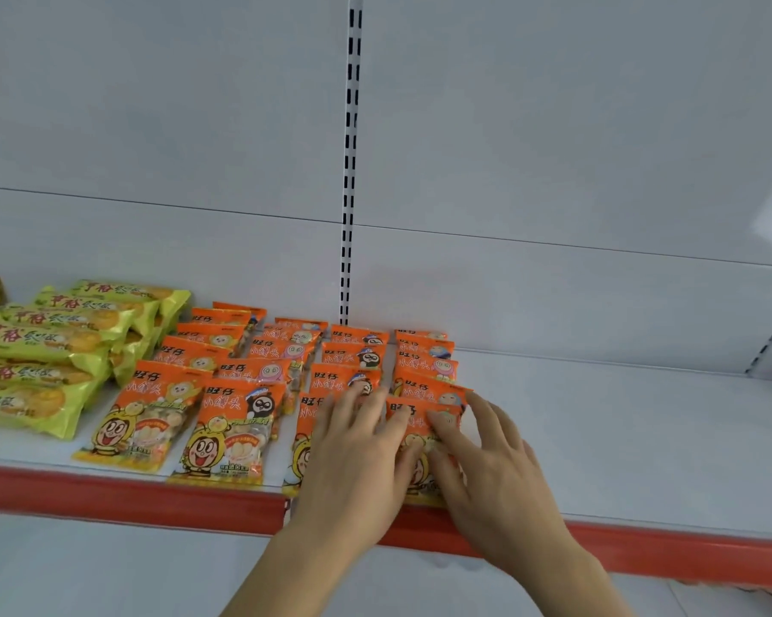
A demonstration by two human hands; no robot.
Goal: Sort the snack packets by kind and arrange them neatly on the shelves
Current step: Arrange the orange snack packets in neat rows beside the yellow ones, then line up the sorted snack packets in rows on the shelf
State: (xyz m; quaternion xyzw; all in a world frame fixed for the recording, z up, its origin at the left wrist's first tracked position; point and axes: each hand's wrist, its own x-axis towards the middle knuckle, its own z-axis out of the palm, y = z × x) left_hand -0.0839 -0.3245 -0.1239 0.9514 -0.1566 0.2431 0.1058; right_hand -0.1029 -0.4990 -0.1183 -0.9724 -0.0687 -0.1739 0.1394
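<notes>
You're squaring up the front orange packet in the rightmost row on the shelf; your left hand and right hand lie flat and spread on it, gripping nothing; next, nudge it level with its neighbours

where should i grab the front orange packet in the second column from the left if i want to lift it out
Take the front orange packet by its bottom sealed edge, coming from the shelf's red front lip. It lies flat with its top tucked against the packet behind, and neighbours sit close on both sides, so only the near edge, which slightly overhangs the lip, is free to pinch.
</notes>
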